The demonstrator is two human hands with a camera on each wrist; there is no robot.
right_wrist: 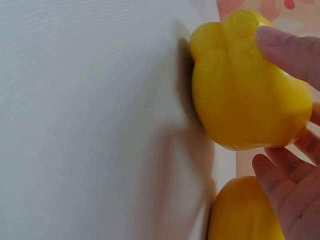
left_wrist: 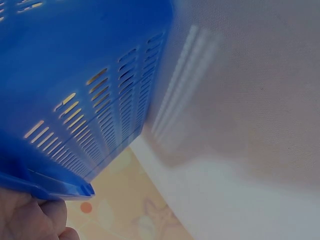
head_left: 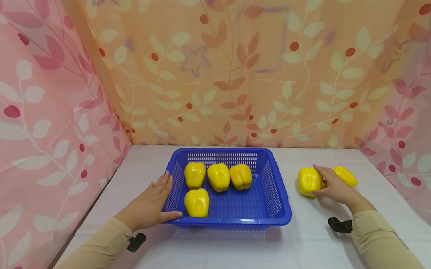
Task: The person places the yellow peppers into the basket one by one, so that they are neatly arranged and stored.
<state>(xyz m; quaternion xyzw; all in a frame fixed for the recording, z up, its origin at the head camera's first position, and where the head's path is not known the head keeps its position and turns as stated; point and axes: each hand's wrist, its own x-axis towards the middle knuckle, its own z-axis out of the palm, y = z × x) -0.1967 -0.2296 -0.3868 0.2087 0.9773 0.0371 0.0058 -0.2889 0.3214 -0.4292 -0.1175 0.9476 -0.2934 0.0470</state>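
Head: hands against basket, around pepper

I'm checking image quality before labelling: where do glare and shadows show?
Head view: glare on the near rim of the basket and on the peppers; left wrist: light streaks and soft shadow on the table; right wrist: soft-edged shadow left of the upper pepper.

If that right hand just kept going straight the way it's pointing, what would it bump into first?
The yellow pepper directly ahead, which the right hand already touches. Past that, depth is hard to judge, so I can't tell whether it would reach the blue basket.
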